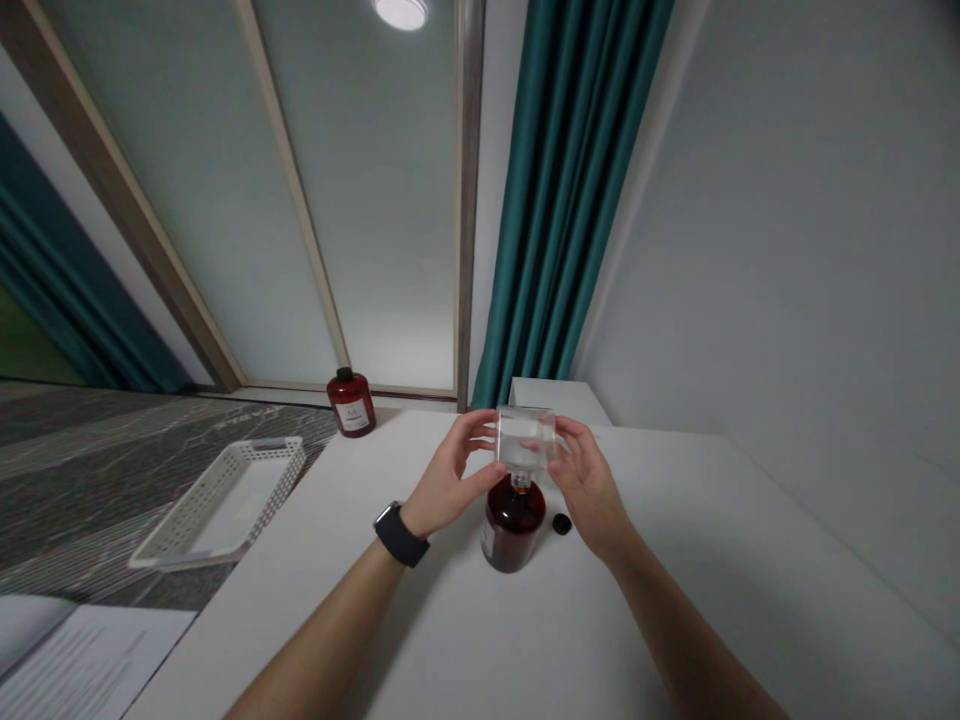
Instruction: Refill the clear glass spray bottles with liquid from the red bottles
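A clear glass bottle (526, 438) is held upside down between my two hands, its narrow neck pointing down. Directly beneath stands a dark red bottle (513, 530), upright and uncapped on the white table (465, 650). The two necks meet, though whether one sits inside the other I cannot tell. My left hand (463, 468), with a black watch (401, 534) at the wrist, grips the clear bottle's left side. Fingers of my right hand (589, 485) close on its right side. A small black cap (561, 524) lies just right of the red bottle.
Another red bottle (351, 403), labelled and with a black cap, stands at the table's far left corner. Beyond the left edge are a white perforated basket (259, 510) and an open printed booklet (97, 655). A white box-like surface (559, 398) adjoins the far edge, near green curtains (570, 200).
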A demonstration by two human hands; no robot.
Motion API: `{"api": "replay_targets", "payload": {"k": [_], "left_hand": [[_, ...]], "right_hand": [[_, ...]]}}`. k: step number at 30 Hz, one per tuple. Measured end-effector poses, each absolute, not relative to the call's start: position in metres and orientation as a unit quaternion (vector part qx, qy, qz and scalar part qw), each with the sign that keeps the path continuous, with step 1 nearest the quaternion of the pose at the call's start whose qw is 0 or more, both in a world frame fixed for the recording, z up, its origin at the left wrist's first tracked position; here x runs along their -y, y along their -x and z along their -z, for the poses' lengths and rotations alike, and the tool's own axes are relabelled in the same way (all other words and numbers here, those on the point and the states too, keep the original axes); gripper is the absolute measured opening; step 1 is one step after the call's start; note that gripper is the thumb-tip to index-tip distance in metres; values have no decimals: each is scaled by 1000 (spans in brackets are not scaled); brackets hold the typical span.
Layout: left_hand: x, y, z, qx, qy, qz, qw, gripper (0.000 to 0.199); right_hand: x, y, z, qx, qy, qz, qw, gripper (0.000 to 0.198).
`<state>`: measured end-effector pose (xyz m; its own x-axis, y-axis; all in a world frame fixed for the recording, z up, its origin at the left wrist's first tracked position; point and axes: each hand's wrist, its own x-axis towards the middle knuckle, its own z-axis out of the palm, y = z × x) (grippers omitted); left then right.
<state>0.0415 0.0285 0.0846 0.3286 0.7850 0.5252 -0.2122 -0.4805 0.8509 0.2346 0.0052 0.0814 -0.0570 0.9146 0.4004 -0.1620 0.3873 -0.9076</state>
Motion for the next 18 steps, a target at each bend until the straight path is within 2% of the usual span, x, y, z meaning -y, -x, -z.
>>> {"api": "replay_targets", "payload": {"k": [18], "left_hand": [[-26, -40, -85, -211, -676, -538, 456, 56]], "right_hand": [[-3, -235, -80, 576, 314, -456, 601, 50]]}}
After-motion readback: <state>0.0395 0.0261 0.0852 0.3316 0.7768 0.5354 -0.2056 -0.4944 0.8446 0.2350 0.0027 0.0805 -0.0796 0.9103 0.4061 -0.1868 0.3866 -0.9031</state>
